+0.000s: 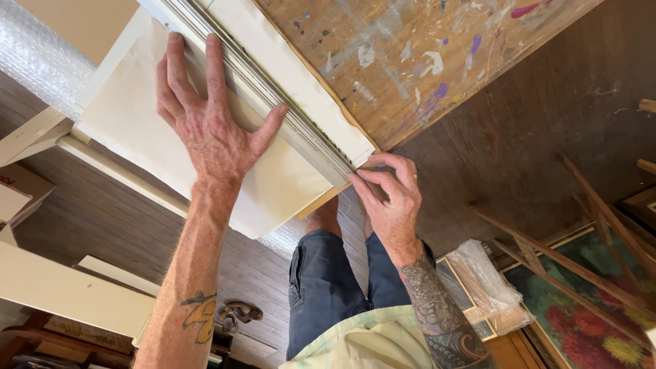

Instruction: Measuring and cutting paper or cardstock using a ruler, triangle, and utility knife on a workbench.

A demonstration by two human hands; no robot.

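I see the left hand (208, 116) spread wide, palm flat on the cream paper backing (147, 130) of a silver-edged frame (287, 113) lying on the paint-spattered table (424, 61); the right hand (386, 198) pinches the frame's near right corner, fingers narrowed together

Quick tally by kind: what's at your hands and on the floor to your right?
Hands: 2, left hand and right hand
Pale frame: 1
Paint-spattered board: 1
Flower painting: 1
Bubble-wrapped frame: 1
Total: 6
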